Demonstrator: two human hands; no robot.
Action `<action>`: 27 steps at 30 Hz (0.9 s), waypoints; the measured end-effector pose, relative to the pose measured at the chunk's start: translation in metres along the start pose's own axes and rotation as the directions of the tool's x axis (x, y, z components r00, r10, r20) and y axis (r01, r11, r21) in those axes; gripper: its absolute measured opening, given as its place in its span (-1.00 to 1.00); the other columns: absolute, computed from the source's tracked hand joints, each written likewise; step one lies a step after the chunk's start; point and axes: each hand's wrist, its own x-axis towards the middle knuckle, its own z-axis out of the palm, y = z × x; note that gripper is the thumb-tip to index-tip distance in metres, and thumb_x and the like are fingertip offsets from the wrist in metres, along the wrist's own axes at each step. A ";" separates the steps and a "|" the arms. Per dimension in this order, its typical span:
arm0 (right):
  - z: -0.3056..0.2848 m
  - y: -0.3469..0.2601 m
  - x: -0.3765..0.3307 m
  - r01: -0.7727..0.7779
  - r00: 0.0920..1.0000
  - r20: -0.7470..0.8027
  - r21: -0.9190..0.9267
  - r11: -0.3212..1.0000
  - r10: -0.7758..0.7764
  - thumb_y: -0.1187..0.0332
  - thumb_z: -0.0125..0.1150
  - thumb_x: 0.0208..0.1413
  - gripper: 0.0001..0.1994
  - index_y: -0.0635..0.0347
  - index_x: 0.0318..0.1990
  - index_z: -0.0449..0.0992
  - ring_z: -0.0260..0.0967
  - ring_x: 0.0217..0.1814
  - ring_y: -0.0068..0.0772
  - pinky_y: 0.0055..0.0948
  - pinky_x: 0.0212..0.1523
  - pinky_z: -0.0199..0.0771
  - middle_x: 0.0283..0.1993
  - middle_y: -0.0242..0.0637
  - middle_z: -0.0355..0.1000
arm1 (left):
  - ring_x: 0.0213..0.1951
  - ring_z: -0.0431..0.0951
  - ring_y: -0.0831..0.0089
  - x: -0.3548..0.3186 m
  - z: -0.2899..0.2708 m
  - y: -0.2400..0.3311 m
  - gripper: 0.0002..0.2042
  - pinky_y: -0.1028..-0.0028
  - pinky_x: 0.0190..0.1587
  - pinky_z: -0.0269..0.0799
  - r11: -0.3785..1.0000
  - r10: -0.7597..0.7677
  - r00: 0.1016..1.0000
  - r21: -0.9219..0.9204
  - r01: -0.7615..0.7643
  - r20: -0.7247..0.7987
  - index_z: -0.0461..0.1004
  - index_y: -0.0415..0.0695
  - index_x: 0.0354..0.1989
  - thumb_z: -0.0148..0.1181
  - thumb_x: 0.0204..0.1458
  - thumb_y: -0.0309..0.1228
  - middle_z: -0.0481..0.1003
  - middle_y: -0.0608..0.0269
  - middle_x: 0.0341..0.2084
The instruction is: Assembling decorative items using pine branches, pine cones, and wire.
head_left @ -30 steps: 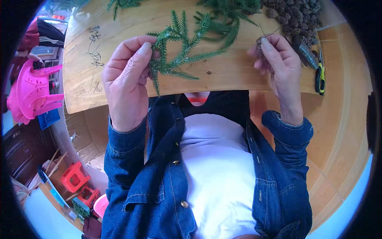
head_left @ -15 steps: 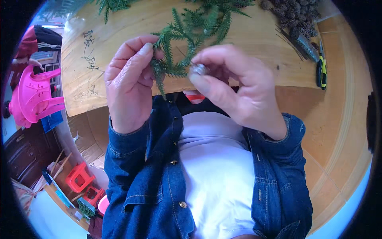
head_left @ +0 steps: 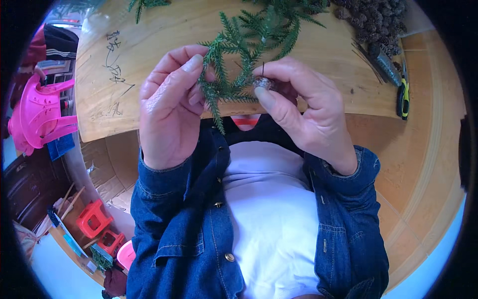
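Green artificial pine sprigs (head_left: 219,65), bent into a loose loop, hang between my hands above the near edge of the wooden table. My left hand (head_left: 172,94) pinches the loop's left side between thumb and fingers. A small pine cone (head_left: 262,83) with whitish tips is in my right hand (head_left: 308,102), held between thumb and forefinger. A thin dark stem or wire sticks up from the cone, close to the loop's right side. The other fingers of my right hand are partly hidden behind it.
More pine sprigs (head_left: 294,25) lie on the table (head_left: 164,30) ahead. At the far right are a heap of pine cones (head_left: 373,17), thin dark wires (head_left: 367,62) and a tool with yellow-black handles (head_left: 403,99). A pink plastic chair (head_left: 37,112) stands left, red stools (head_left: 93,219) lower left.
Both hands have shifted slightly right along with the sprigs. The cone has turned in my right hand, and its stem now points upward. Both grips are kept.
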 end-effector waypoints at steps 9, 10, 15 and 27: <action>0.003 0.005 0.003 -0.070 0.997 -0.009 0.085 0.994 0.071 0.54 0.21 0.01 -0.84 0.33 -0.23 0.44 0.29 -0.47 -0.57 -0.62 -0.50 0.27 -0.41 -0.29 0.36 | -0.49 0.42 0.64 0.002 0.006 0.000 -0.74 0.65 -0.46 0.39 0.987 0.081 0.994 0.143 -0.071 -0.070 0.36 -0.28 -0.04 -0.02 0.12 -0.48 0.44 0.30 -0.45; 0.004 0.005 0.002 -0.064 0.998 -0.009 0.090 0.994 0.065 0.54 0.21 0.01 -0.84 0.33 -0.23 0.44 0.29 -0.47 -0.57 -0.62 -0.50 0.27 -0.41 -0.29 0.36 | -0.48 0.43 0.64 0.002 0.006 0.002 -0.75 0.66 -0.46 0.38 0.988 0.058 0.998 0.143 -0.055 -0.017 0.38 -0.28 -0.05 -0.01 0.11 -0.47 0.44 0.31 -0.45; 0.004 0.003 -0.002 -0.198 0.980 0.038 0.196 0.960 0.194 0.53 0.14 0.09 -0.81 0.34 -0.12 0.45 0.30 -0.33 -0.70 -0.72 -0.34 0.27 -0.28 -0.40 0.39 | -0.44 0.45 0.67 -0.001 0.026 -0.003 -0.80 0.66 -0.35 0.41 0.970 0.098 0.980 0.235 -0.054 -0.176 0.42 -0.33 -0.14 0.05 0.09 -0.52 0.50 0.28 -0.42; -0.005 0.001 -0.010 -0.041 0.998 0.045 -0.096 0.994 0.046 0.57 0.15 0.05 -0.82 0.33 -0.16 0.46 0.27 -0.36 -0.68 -0.71 -0.37 0.24 -0.33 -0.38 0.37 | -0.37 0.51 0.60 0.003 0.022 -0.013 -0.82 0.62 -0.30 0.44 0.969 0.071 0.994 0.243 -0.048 -0.087 0.43 -0.35 -0.19 0.07 0.08 -0.50 0.52 0.23 -0.40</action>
